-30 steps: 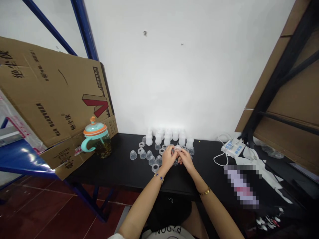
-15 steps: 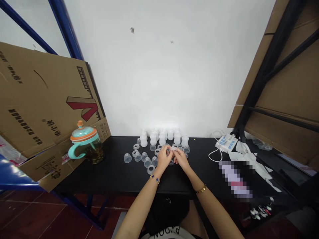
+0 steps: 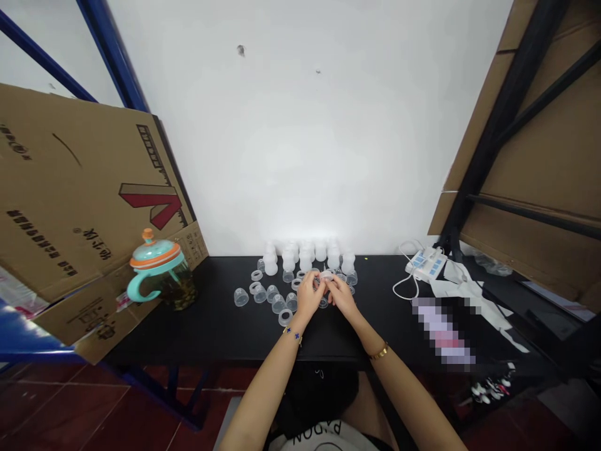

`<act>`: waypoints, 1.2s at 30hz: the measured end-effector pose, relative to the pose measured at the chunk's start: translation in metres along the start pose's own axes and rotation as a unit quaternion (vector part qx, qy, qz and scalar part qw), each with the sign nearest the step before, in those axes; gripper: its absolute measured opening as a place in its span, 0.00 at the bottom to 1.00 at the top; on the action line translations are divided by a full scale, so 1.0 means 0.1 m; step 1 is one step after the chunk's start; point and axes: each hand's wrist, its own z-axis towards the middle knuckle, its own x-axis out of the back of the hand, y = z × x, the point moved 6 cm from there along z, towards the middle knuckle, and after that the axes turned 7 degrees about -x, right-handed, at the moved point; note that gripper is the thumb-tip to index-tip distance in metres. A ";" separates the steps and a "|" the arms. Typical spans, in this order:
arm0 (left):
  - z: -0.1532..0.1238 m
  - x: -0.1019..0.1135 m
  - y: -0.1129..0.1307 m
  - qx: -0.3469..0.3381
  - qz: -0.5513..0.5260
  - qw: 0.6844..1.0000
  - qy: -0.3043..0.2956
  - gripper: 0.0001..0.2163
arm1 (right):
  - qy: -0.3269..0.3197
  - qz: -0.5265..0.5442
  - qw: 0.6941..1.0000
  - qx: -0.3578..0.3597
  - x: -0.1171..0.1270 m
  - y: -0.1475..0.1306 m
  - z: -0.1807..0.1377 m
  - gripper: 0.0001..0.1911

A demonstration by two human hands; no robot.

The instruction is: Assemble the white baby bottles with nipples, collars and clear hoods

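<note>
My left hand (image 3: 310, 295) and my right hand (image 3: 341, 294) meet over the middle of the black table. Between their fingertips is a whitish bottle collar ring (image 3: 326, 275), pinched from both sides. A small pointed tip shows just above it, too small to make out well. Clear dome caps (image 3: 241, 297) and loose whitish collar rings (image 3: 285, 317) lie to the left of my left hand. Several more caps (image 3: 352, 277) stand beyond my right hand, some partly hidden by the fingers. White baby bottles (image 3: 306, 258) stand in rows behind, near the wall.
A teal and orange lidded jug (image 3: 162, 269) stands at the left beside a large cardboard sheet (image 3: 84, 207). On the right lie a white power strip (image 3: 426, 263) with its cable, white paper scraps (image 3: 462, 294) and a blurred-out item (image 3: 444, 332).
The view has shifted slightly. Both hands stay together on the collar ring, which appears turned a little between the fingers. Nothing else on the table has visibly moved.
</note>
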 end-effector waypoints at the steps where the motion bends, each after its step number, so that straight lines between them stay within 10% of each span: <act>1: 0.00 0.00 0.00 -0.001 -0.001 1.000 0.002 0.06 | 0.000 0.002 1.000 0.002 0.00 0.01 0.01 0.20; 21: 0.56 0.01 0.01 0.046 -0.080 0.996 -0.020 0.07 | 0.043 0.102 0.993 -0.040 -0.04 -0.15 0.40 0.22; 36: 0.34 -0.08 -0.17 0.076 -0.153 0.985 0.026 0.07 | 0.056 -0.009 0.998 0.038 -0.07 -0.08 0.28 0.20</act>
